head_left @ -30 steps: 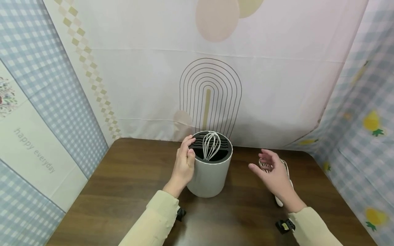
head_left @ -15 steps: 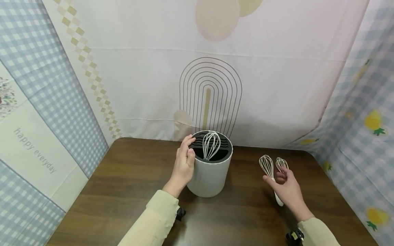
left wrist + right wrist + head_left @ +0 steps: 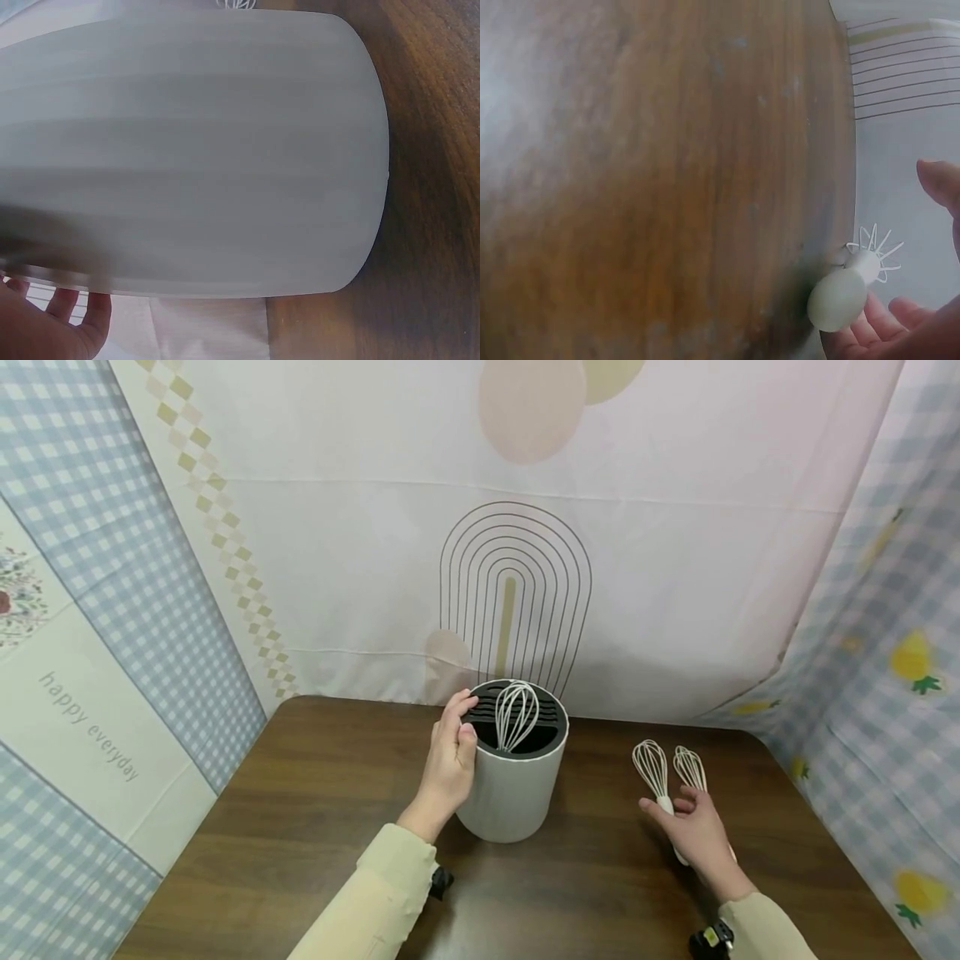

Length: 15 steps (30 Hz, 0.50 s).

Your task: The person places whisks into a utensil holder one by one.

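A round white utensil holder (image 3: 512, 797) with a black slotted insert stands upright on the table. One white wire whisk (image 3: 516, 717) sticks up from the insert's front opening. At the holder's left side, my left hand (image 3: 447, 760) grips its upper edge, fingertips at the rim and thumb toward the front. Two more whisks lie side by side on the right, a left one (image 3: 651, 767) and a right one (image 3: 690, 767). Over their handles is my right hand (image 3: 699, 827), thumb spread from the fingers. In the right wrist view a white whisk handle (image 3: 838, 300) lies beside the fingers.
The dark wooden table (image 3: 322, 793) reaches back to a white printed cloth (image 3: 360, 568). Blue checked cloth (image 3: 862, 718) hangs at the right, and another checked cloth (image 3: 135, 527) at the left.
My right hand has come down and toward me, from above the whisks' wire ends to their handles. The left hand and the utensil holder have stayed in place.
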Available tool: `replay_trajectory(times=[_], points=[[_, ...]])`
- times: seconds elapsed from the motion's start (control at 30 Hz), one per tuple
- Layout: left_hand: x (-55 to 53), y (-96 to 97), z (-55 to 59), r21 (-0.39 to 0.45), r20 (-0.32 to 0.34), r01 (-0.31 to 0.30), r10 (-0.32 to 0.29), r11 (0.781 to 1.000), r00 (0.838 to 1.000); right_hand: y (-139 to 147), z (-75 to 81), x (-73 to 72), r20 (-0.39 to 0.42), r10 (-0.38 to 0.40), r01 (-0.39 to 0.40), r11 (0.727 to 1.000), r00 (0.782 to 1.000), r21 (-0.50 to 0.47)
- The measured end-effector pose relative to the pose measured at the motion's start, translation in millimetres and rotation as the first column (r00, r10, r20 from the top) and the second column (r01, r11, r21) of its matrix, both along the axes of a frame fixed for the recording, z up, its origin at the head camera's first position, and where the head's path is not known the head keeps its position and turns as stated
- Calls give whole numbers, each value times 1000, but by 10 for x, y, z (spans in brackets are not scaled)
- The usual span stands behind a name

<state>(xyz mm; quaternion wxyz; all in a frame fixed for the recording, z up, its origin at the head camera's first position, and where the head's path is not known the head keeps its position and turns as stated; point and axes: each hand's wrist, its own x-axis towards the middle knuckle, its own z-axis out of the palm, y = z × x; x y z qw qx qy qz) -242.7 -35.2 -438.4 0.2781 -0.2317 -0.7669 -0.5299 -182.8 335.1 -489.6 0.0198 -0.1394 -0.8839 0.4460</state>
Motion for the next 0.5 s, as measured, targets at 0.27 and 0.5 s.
replay_trajectory(times=[0.27, 0.5], points=[[-3, 2, 1, 0, -3, 0, 0, 1000, 1000, -21, -13, -28, 26, -4, 5, 999, 1000, -33], [-2, 5, -4, 5, 2, -4, 4, 1000, 1000, -37, -27, -32, -14, -30, 29, 1000, 999, -10]])
